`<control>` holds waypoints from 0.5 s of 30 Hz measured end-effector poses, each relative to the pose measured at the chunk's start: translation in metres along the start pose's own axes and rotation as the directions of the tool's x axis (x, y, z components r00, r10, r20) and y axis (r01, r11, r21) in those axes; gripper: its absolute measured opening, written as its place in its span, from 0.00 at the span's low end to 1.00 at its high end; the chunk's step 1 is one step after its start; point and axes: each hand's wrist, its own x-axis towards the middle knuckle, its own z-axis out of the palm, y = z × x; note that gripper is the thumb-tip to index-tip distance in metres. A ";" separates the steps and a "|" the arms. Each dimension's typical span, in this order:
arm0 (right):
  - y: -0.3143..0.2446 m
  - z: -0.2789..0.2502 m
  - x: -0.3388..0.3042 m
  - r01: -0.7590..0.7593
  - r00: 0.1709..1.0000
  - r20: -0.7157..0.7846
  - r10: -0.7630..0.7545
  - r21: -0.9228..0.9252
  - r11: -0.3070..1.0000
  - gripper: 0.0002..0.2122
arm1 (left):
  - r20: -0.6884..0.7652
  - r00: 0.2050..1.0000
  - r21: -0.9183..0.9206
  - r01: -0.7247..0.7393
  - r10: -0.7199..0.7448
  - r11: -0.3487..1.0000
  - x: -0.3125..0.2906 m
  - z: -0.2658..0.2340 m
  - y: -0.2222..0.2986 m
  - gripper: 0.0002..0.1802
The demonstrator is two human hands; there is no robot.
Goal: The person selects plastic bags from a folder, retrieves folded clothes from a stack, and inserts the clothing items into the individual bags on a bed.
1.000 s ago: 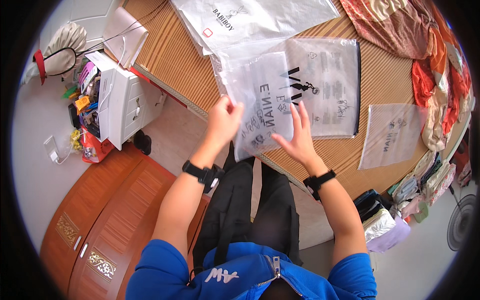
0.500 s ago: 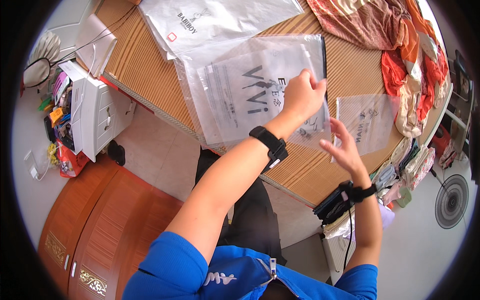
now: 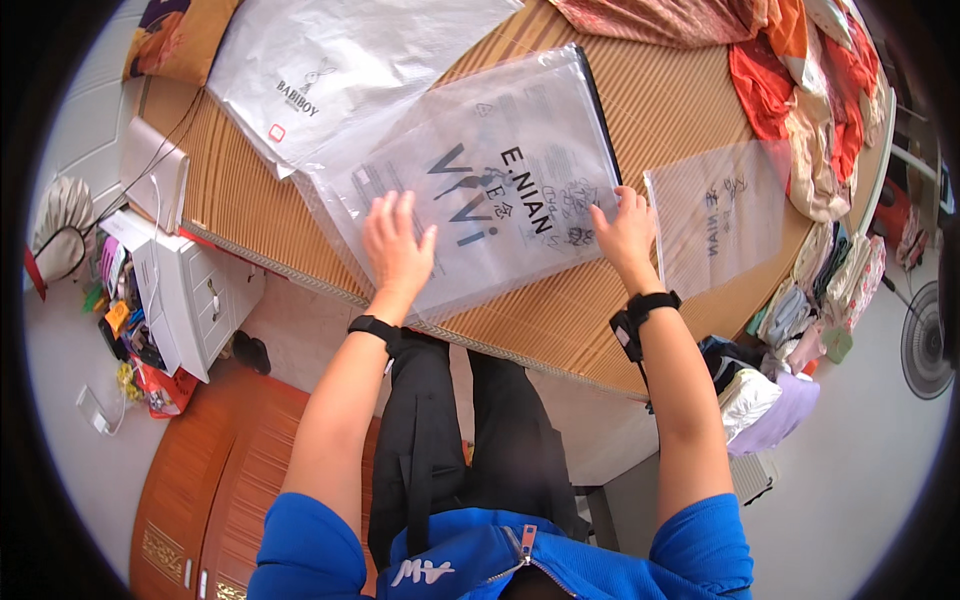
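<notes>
A stack of clear printed plastic bags (image 3: pixel 540 110) lies flat on the striped mat in front of me, with a black strip along its right edge. My left hand (image 3: pixel 400 245) rests on the stack's lower left part, fingers spread. At the right edge, by the lower end of the black strip, my right hand (image 3: pixel 626 232) touches the plastic with thumb and fingers apart. Just right of that hand lies a smaller clear bag (image 3: pixel 715 215). A larger white printed bag (image 3: pixel 350 60) lies beyond the stack, partly under its upper left side.
A striped mat (image 3: pixel 225 190) covers the table. Red, orange and cream cloth (image 3: pixel 765 85) is heaped at the far right. Folded clothes (image 3: pixel 790 300) sit beyond the right edge. A white cabinet (image 3: pixel 195 300) stands at the left, and a fan (image 3: pixel 918 340) at the far right.
My left hand has left the stack's right edge, where its fingers were closed, and now lies spread on the left part. My right hand has come onto the right edge.
</notes>
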 end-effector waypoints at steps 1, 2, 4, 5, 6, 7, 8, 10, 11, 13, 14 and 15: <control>0.001 0.006 0.001 -0.048 0.999 0.001 0.048 0.002 0.999 0.24 | -0.066 0.997 -0.026 0.049 -0.051 0.998 0.002 -0.002 -0.003 0.39; -0.001 0.007 0.001 -0.071 0.997 -0.005 0.071 -0.021 0.997 0.24 | -0.075 0.995 -0.024 0.063 -0.064 0.998 0.010 -0.006 -0.004 0.39; -0.004 0.009 0.001 -0.118 0.993 -0.018 0.117 -0.068 0.991 0.25 | -0.090 0.992 -0.021 0.089 -0.091 0.996 0.025 -0.013 -0.004 0.39; -0.004 0.011 0.002 -0.143 0.989 -0.034 0.141 -0.072 0.987 0.26 | -0.098 0.992 0.058 0.080 -0.075 0.995 0.035 -0.014 -0.001 0.43; -0.007 0.011 0.001 -0.145 0.989 -0.052 0.142 -0.055 0.988 0.27 | -0.046 0.994 0.077 0.103 -0.099 0.992 0.047 -0.018 0.001 0.43; -0.010 0.011 0.001 -0.147 0.987 -0.070 0.144 -0.039 0.988 0.27 | 0.007 0.992 0.097 0.123 -0.125 0.988 0.061 -0.022 0.002 0.44; -0.012 0.010 0.000 -0.152 0.985 -0.086 0.149 -0.027 0.988 0.27 | 0.063 0.987 0.117 0.142 -0.150 0.983 0.073 -0.025 0.004 0.45; -0.017 0.008 -0.001 -0.166 0.983 -0.077 0.165 0.001 0.986 0.27 | 0.156 0.962 0.139 0.204 -0.225 0.969 0.095 -0.031 0.000 0.38; -0.016 0.007 0.001 -0.178 0.982 -0.071 0.177 0.000 0.984 0.26 | 0.234 0.939 0.147 0.222 -0.252 0.964 0.107 -0.035 -0.001 0.36; -0.011 0.009 0.003 -0.191 0.977 -0.091 0.191 0.008 0.982 0.24 | 0.260 0.927 0.194 0.225 -0.271 0.955 0.115 -0.041 0.005 0.27; -0.009 0.009 0.004 -0.197 0.977 -0.080 0.196 0.007 0.980 0.22 | 0.271 0.934 0.221 0.177 -0.235 0.959 0.116 -0.042 0.005 0.24; -0.007 0.008 0.006 -0.201 0.977 -0.070 0.201 0.006 0.979 0.21 | 0.282 0.939 0.248 0.129 -0.199 0.960 0.116 -0.043 0.002 0.22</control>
